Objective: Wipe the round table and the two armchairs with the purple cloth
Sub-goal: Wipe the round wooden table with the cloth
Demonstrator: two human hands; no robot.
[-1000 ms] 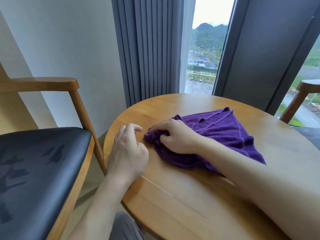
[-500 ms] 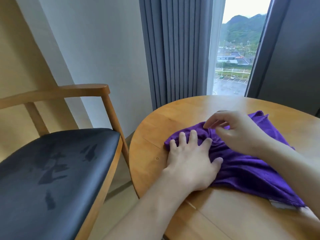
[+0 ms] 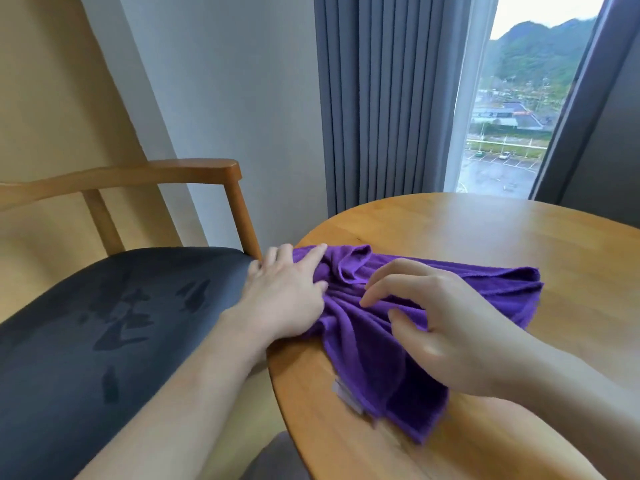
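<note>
The purple cloth (image 3: pixel 398 327) lay bunched on the near left part of the round table (image 3: pixel 485 237), its far left corner reaching the table's left edge. Folds ran from that corner toward the near right, and a pale label (image 3: pixel 346 396) showed at its near edge. I saw the left hand (image 3: pixel 287 292) lying palm down at the left edge of the table, fingers straight and spread, its index finger and thumb resting on the cloth's left end; the other fingers extended past the table edge toward the chair. The right hand (image 3: pixel 443 327) was above the middle of the cloth, fingers loosely curved and apart, thumb below them. I could not tell whether its fingertips touched the fabric; they enclosed nothing.

The table top was light wood with a smooth, slightly glossy finish, and a seam line ran across it. Left of the table, just beside it, stood an armchair (image 3: pixel 194 171) with a wooden armrest and frame. Its dark seat (image 3: pixel 104 323) carried several darker patches. Behind the chair, I noted a beige panel and a white wall. At the far side hung grey pleated curtains (image 3: pixel 381 98), with a window (image 3: pixel 512 116) to their right showing buildings, a parking area and green hills.
</note>
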